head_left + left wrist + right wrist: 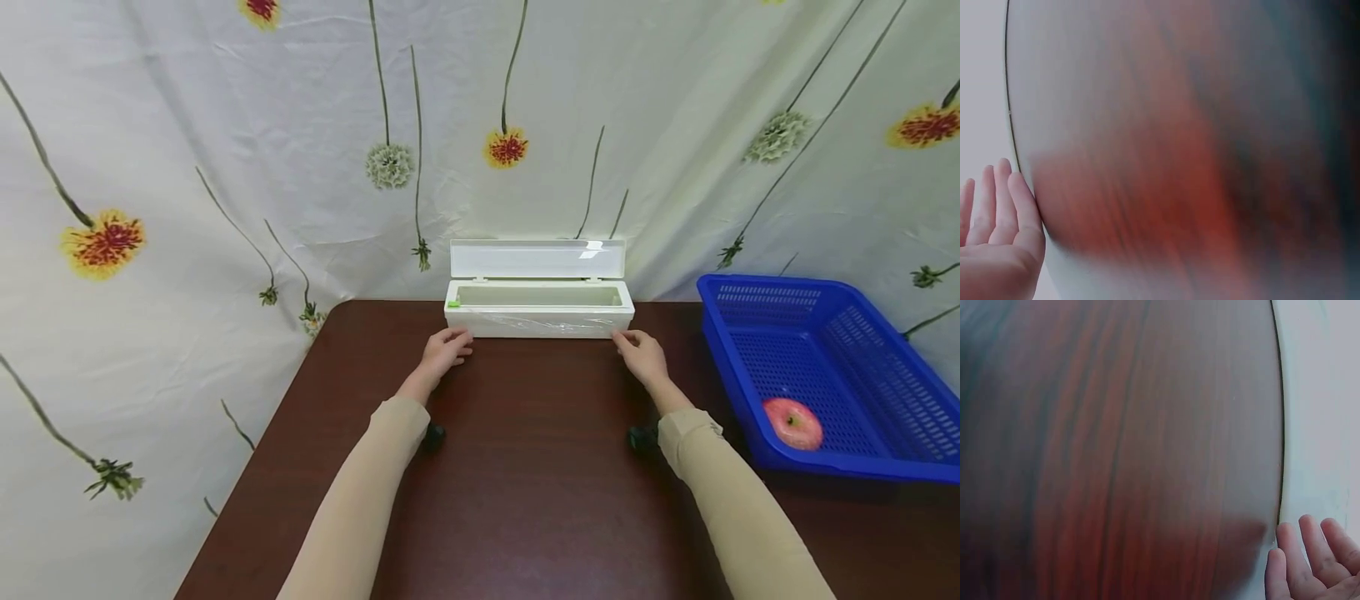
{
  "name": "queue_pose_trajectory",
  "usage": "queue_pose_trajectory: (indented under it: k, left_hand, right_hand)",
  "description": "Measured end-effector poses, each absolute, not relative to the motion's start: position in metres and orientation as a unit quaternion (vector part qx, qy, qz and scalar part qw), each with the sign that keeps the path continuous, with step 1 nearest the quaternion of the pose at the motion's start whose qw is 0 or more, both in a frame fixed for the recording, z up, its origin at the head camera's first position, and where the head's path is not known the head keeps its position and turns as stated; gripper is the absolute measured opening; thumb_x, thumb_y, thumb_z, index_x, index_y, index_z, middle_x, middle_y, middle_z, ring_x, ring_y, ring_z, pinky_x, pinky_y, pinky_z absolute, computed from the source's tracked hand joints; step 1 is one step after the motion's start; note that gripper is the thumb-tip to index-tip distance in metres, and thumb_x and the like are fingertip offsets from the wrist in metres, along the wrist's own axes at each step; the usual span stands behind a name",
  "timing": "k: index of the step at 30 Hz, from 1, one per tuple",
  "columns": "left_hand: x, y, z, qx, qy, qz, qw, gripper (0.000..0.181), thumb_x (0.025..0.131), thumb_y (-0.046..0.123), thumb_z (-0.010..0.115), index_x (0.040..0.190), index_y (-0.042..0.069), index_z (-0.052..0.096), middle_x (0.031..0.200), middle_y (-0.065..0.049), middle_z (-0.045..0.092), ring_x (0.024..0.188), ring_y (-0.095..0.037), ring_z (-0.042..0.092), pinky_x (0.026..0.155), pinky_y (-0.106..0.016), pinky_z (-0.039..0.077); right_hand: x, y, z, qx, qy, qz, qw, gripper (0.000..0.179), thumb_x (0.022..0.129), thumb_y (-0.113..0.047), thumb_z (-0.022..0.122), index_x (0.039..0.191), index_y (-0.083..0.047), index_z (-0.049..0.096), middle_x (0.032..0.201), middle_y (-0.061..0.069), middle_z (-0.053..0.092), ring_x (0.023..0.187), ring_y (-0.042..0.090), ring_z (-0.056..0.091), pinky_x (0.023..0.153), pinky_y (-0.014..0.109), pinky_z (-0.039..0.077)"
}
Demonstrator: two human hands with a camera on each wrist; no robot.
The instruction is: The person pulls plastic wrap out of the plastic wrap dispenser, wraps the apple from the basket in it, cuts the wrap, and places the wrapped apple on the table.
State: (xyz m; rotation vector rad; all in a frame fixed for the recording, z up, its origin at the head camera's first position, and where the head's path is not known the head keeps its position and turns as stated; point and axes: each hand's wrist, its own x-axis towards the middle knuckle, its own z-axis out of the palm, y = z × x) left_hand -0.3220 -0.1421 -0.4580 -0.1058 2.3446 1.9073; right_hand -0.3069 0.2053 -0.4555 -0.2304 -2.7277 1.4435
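Note:
A long white box (540,322) with its lid (537,259) raised sits at the back of the table. Clear, wrinkled film covers its front face, and a small green piece (453,304) lies at the left of its rim. At the box's lower left corner is my left hand (444,350), its fingers extended in the left wrist view. My right hand (643,357) is at the lower right corner, fingertips by the front face. In the right wrist view its fingers look fairly straight. Any film between thumb and fingers is too small to make out.
A blue plastic basket (832,467) stands to the right on the dark brown table (540,492), with a red apple (792,423) inside. Behind the table hangs a white flowered curtain (315,100), close to the back of the box.

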Motion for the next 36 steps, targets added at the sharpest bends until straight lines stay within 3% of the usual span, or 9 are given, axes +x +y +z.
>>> queue_pose_trajectory:
  k: [16,23,29,36]
  left_hand:
    - [-0.340,-0.129,-0.444,-0.062,0.768,0.637,0.026,0.055,0.089,0.051,0.056,0.112,0.002,0.065,0.107,-0.013,0.066,0.097,-0.025,0.063,0.086,-0.037,0.049]
    - [-0.340,-0.122,-0.436,-0.062,0.798,0.599,0.017,0.048,0.093,0.044,0.055,0.113,0.002,0.065,0.106,-0.014,0.067,0.096,-0.025,0.064,0.084,-0.035,0.050]
    - [-0.344,-0.120,-0.437,-0.056,0.813,0.579,-0.014,0.032,0.093,0.029,0.058,0.108,0.003,0.067,0.098,-0.011,0.068,0.084,-0.021,0.066,0.074,-0.029,0.051]
    - [-0.341,-0.119,-0.443,-0.051,0.810,0.583,-0.027,0.029,0.094,0.027,0.058,0.106,0.002,0.067,0.095,-0.012,0.069,0.074,-0.015,0.065,0.065,-0.023,0.048]
  right_hand:
    - [-0.317,0.194,-0.451,-0.103,-0.864,0.490,0.060,0.045,0.098,-0.035,0.047,0.118,0.003,0.059,0.113,0.023,0.062,0.104,0.034,0.058,0.088,0.044,0.045]
    - [-0.319,0.194,-0.450,-0.109,-0.867,0.483,0.063,0.039,0.097,-0.031,0.050,0.114,0.001,0.063,0.109,0.020,0.065,0.100,0.031,0.062,0.085,0.043,0.046]
    - [-0.320,0.195,-0.450,-0.113,-0.862,0.490,0.061,0.036,0.096,-0.030,0.053,0.112,0.000,0.064,0.107,0.019,0.066,0.099,0.031,0.063,0.085,0.042,0.046]
    - [-0.318,0.197,-0.456,-0.124,-0.859,0.494,0.058,0.035,0.096,-0.029,0.053,0.110,0.001,0.064,0.103,0.018,0.067,0.098,0.030,0.062,0.083,0.040,0.046]
